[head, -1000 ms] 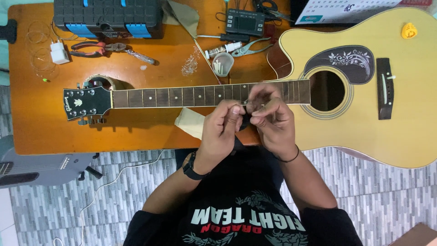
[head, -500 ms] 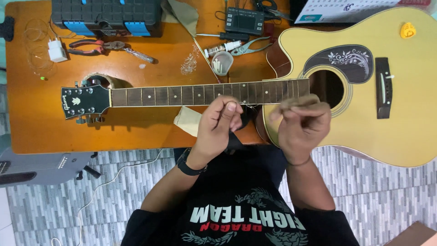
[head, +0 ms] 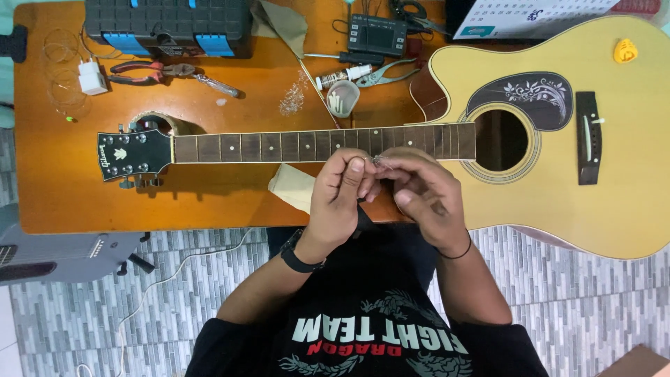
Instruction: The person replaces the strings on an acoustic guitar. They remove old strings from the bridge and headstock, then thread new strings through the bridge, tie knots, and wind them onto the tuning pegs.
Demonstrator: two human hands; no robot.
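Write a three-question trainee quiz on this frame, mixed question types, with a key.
1. True or false: strings run along the guitar neck.
2. Where is the yellow pick: A on the guitar body, B on the floor, C in the left hand?
3. What do the left hand and the right hand pinch between them?

Key: 1 false, none can be seen. 2 A. 3 A small metallic piece, too small to identify.

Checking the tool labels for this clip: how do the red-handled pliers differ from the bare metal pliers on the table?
The red-handled pliers have coated red and black grips; the metal pliers are bare silver. The red-handled pliers lie at the left beside the white charger, below the dark tool case; the metal pliers lie near the guitar body, by a small cup. Both lie flat on the wooden table, untouched by the left hand or the right hand.
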